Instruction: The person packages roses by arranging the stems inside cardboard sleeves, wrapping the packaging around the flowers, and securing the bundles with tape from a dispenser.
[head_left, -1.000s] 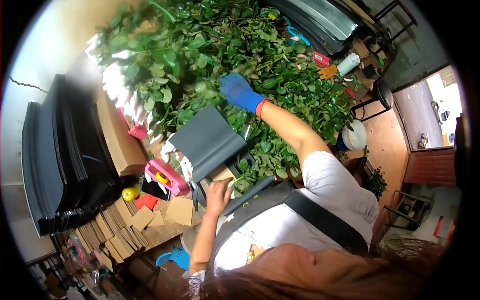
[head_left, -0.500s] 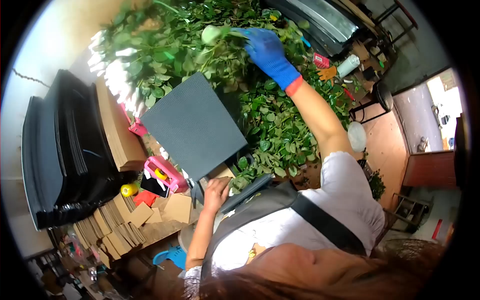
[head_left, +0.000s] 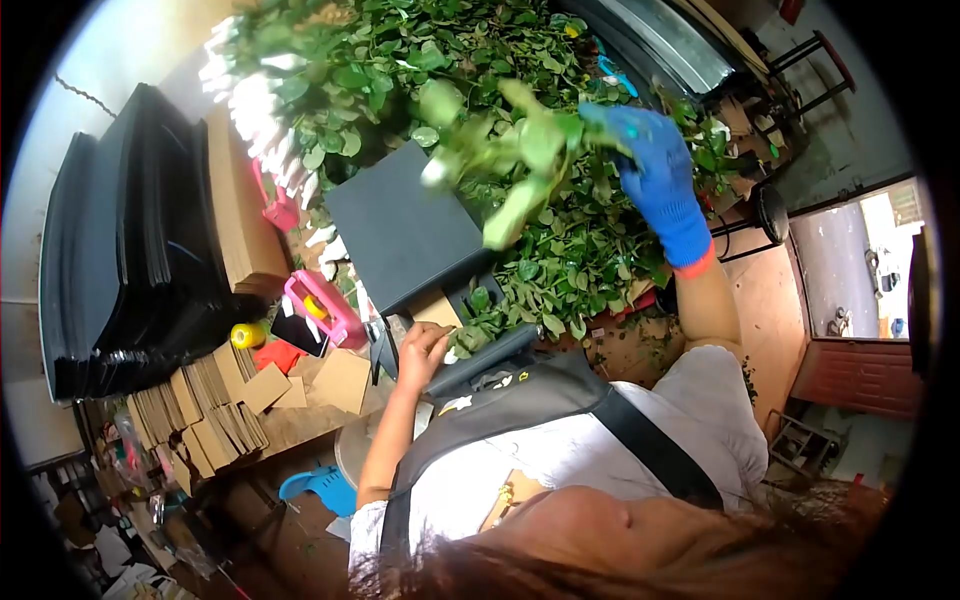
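My right hand (head_left: 655, 165), in a blue glove with a red cuff, is closed around the end of a leafy rose stem (head_left: 535, 150). Motion blurs the stem, which stretches left above the heap of green foliage (head_left: 560, 265). My bare left hand (head_left: 422, 352) rests with curled fingers at the table's near edge, beside a dark grey ribbed box (head_left: 405, 230). What its fingers grip, if anything, is hidden. White-tipped stems (head_left: 265, 125) lie bunched at the far left of the foliage.
Stacked black sheets (head_left: 130, 250) and brown cardboard (head_left: 240, 200) stand at the left. A pink tape dispenser (head_left: 325, 308), yellow tape roll (head_left: 247, 335) and cardboard pieces (head_left: 340, 380) lie on the table. A blue plastic item (head_left: 320, 487) is below, and a stool (head_left: 770, 215) stands right.
My right hand has moved right and toward me from the foliage, drawing the rose stem with it. My left hand stays by the box. The whole view has shifted slightly.
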